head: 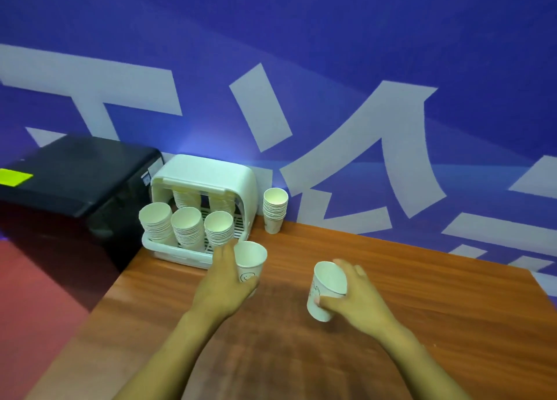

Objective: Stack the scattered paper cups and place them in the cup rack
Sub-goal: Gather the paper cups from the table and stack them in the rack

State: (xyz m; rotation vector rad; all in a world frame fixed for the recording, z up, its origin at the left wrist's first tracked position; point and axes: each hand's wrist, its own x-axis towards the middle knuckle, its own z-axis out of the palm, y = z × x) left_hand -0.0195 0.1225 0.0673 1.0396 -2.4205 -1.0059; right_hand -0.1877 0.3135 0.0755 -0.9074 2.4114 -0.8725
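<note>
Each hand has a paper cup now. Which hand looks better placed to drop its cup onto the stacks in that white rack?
Left, probably. The left hand holds its white paper cup upright right beside the white plastic cup rack; the right hand holds its tilted cup farther away.

White plastic cup rack sits at frame centre-left, on the far left corner of the brown wooden table, against the blue lettered wall. Stacks of white paper cups stand inside it. Separate cup stack just right of rack. Black box-shaped appliance left of rack.
</note>
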